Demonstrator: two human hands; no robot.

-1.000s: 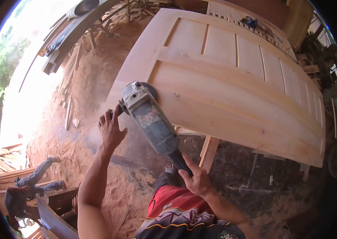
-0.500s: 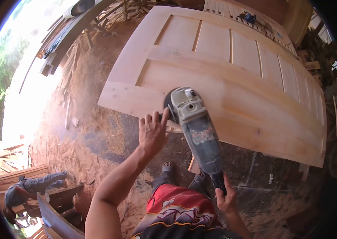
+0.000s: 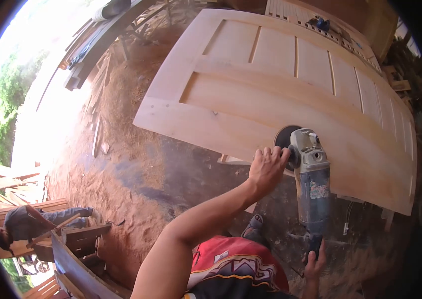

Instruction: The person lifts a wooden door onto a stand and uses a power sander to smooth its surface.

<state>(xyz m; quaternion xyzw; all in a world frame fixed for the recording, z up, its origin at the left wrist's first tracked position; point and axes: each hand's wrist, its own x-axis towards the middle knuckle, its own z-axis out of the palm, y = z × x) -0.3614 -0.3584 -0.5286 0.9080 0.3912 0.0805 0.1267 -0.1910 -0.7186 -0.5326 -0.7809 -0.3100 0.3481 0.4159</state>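
A grey-blue power sander (image 3: 313,192) with a round dark disc (image 3: 286,138) lies over the near edge of a large pale wooden panel door (image 3: 251,119). My left hand (image 3: 269,170) is closed round the side handle near the tool's head. Lower down, my right hand (image 3: 314,266) grips the rear end of the tool's body. The disc meets the door's flat near rail, right of the door's left corner; its exact contact is hidden under the tool head. Narrow grooves separate the door's recessed panels.
Another person (image 3: 21,224) bends over wooden pieces at the lower left. Stacked timber (image 3: 96,45) stands at the upper left. Beyond the door is a slatted wooden piece (image 3: 290,11) with a blue tool (image 3: 320,23) on it. Sawdust covers the floor (image 3: 131,164).
Both hands have moved the sander to the right along the door's near edge, and it now points more upright. The view has shifted slightly. The other person's head and torso show more.
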